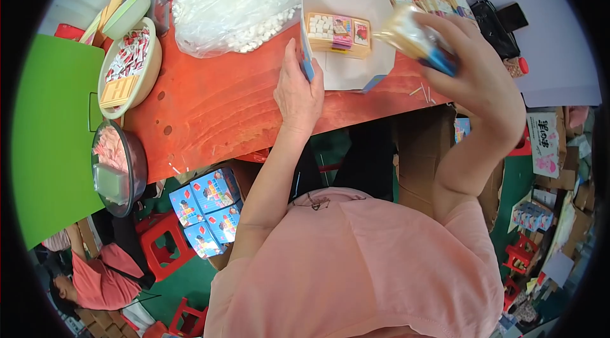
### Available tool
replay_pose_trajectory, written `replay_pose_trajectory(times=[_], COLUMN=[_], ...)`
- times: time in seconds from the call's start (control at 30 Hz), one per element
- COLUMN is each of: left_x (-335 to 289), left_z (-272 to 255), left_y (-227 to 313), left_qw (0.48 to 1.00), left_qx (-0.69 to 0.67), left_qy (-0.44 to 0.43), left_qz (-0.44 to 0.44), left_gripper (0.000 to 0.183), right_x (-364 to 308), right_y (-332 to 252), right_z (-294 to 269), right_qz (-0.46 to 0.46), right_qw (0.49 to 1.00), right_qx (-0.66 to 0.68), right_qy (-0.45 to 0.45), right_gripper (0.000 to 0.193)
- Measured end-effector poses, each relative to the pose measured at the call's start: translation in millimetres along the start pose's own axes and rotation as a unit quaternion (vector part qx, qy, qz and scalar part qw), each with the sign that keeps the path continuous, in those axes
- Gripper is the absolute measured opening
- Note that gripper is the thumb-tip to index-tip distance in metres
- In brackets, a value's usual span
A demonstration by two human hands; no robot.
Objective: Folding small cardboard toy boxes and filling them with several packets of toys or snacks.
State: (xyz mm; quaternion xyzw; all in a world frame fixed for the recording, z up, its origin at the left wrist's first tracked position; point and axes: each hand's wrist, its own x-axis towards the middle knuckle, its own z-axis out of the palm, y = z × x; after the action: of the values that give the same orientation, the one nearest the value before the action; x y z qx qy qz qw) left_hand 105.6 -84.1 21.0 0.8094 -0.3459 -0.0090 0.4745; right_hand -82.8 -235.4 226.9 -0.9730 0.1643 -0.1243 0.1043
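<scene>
An open white box with some blue on its outside stands at the table's near edge. My left hand grips its left wall, thumb on the near side. Inside the box lies a yellowish tray holding small white cubes and printed cards. To the right of the box, my right hand is closed around a small clear-wrapped pack, yellowish with a blue end. Motion smears the pack, so its contents cannot be made out.
On the red table lies a clear bag of white cubes. Packets fill a cream basin at left. Printed cards and a black bag are at right. Blue boxes stand below; a co-worker is at lower left.
</scene>
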Motion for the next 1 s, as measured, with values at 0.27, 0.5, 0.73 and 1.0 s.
replay_pose_trajectory(times=[0.27,0.5,0.73,1.0], left_x=[-1,5,6,4], left_z=[4,-3,-8,-5], left_y=[-5,-12,-19,-12], left_qw=[1.000,0.996,0.996,0.997], left_qx=[0.012,0.025,0.044,0.018], left_qy=[-0.012,-0.039,-0.044,-0.069], left_qz=[-0.010,0.079,0.063,0.031], left_gripper=[0.051,0.050,0.049,0.053], right_x=[144,134,139,156], right_y=[-8,27,-15,37], right_z=[89,169,161,158], right_qz=[0.002,-0.031,-0.008,-0.040], right_qw=[0.941,0.971,0.918,0.935], right_qx=[-0.130,-0.127,-0.332,-0.186], right_qy=[-0.314,-0.198,-0.217,-0.299], right_gripper=[0.057,0.077,0.085,0.115])
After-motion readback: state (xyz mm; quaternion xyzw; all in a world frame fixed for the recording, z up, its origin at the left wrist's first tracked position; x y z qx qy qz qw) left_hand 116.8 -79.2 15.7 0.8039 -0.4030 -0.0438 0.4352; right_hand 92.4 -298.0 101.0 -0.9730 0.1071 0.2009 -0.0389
